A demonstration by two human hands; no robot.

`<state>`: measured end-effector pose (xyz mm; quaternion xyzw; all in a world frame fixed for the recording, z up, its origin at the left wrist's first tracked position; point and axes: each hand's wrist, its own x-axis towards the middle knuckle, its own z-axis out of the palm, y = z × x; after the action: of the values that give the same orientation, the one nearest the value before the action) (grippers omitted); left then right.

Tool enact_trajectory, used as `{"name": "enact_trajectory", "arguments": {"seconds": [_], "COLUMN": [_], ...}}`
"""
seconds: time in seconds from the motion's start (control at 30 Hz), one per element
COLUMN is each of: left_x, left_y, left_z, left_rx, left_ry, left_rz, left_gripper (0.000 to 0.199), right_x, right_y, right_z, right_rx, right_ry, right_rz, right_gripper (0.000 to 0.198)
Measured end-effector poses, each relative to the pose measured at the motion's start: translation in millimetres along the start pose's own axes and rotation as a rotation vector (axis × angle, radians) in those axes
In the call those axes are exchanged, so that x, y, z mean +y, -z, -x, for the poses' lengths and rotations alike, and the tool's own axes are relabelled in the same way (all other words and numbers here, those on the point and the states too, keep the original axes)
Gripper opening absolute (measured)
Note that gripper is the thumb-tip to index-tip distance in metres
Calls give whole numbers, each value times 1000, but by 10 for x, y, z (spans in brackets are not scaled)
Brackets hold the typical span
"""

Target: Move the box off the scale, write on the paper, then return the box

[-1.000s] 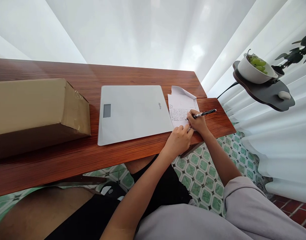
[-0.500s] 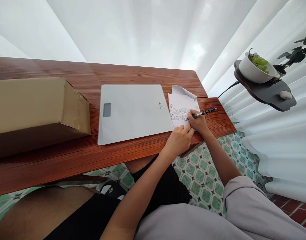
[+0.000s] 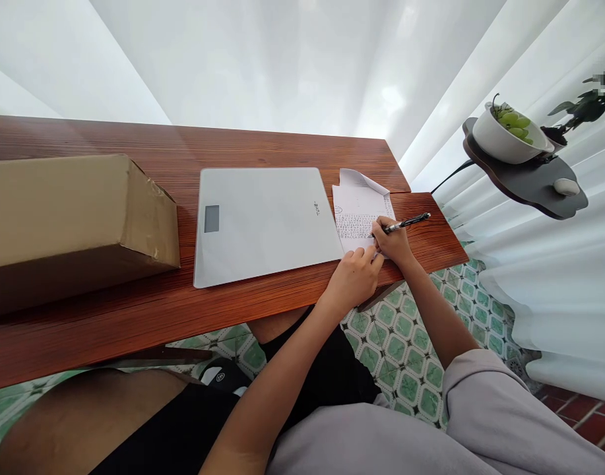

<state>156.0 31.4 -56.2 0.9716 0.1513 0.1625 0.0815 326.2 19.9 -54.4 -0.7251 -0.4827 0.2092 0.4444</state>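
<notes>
Rightward, wood runs from paper to table edge; the right hand pinches a pen over the paper, the left hand curled nearside, grip unclear.

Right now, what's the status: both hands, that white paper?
Right hand gripping black-and-silver pen, tip at white paper. Left hand at paper's near edge. Flat white rectangular slab alongside, clear of pen.

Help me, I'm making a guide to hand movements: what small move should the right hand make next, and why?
Probably a short stroke with the pen: the right hand grips it, its tip is by the lowest visible rows of writing on the paper, and the left hand lies close beside, at the near edge.
</notes>
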Motion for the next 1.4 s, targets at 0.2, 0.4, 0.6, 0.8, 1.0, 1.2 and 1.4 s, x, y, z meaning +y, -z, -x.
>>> {"name": "enact_trajectory", "arguments": {"seconds": [0.2, 0.4, 0.6, 0.8, 1.0, 1.2, 1.4], "left_x": [4, -8, -8, -12, -8, 1, 2], "left_y": [1, 0, 7, 1, -5, -25, -18], "left_z": [-14, -2, -2, -2, 8, -5, 51], "left_rx": [0, 10, -14, -27, -27, 2, 4], "left_ry": [6, 4, -1, -9, -23, -40, -149], "left_rz": [13, -2, -20, -38, -65, -88, -103], "left_gripper": [17, 16, 13, 14, 12, 11, 19], "right_x": [-3, 28, 79, 123, 188, 347, 447], "right_y": [-21, -18, 37, 81, 88, 99, 113], "right_z": [-12, -12, -24, -76, -128, -194, -249], "right_rx": [24, 46, 248, 497, 427, 386, 366], "right_ry": [35, 52, 89, 150, 206, 172, 168], "right_rz": [38, 49, 38, 173, 262, 218, 229], "right_gripper": [36, 36, 39, 37, 29, 19, 20]}}
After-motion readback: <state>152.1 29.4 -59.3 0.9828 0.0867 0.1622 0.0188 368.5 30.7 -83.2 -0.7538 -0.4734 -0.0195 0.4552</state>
